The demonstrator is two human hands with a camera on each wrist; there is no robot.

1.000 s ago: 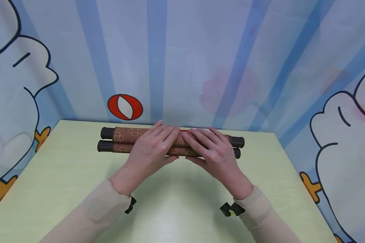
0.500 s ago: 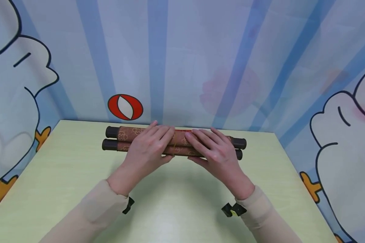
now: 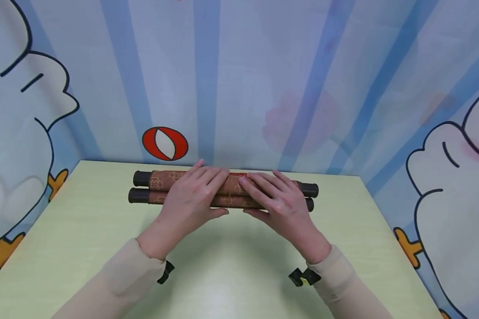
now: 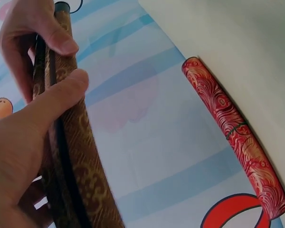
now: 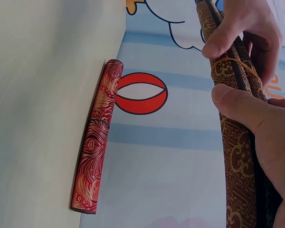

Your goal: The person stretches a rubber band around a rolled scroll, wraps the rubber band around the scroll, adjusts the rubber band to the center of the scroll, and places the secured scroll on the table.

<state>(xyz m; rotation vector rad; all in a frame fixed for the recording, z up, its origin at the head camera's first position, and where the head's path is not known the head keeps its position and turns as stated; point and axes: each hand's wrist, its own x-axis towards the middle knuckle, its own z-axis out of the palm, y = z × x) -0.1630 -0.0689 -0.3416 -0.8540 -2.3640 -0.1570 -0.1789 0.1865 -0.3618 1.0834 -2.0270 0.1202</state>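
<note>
A brown patterned scroll, rolled from both ends into two parallel rolls with black end knobs, is held level above the table. My left hand grips its left-middle part, fingers over the top and thumb on the near side. My right hand grips it right of the middle in the same way. A thin cord runs around both rolls between the hands, seen in the right wrist view. Beyond the scroll, a red patterned roll lies on the table; the hands and scroll mostly hide it in the head view.
The pale table ends at the back against a blue striped cloth backdrop with printed cartoon figures and a red-and-white oval. The red roll lies along that back edge.
The scroll shifted a little right, then back left. My left hand has slid slightly left along it, leaving a wider gap between the hands. Both hands keep their grip.
</note>
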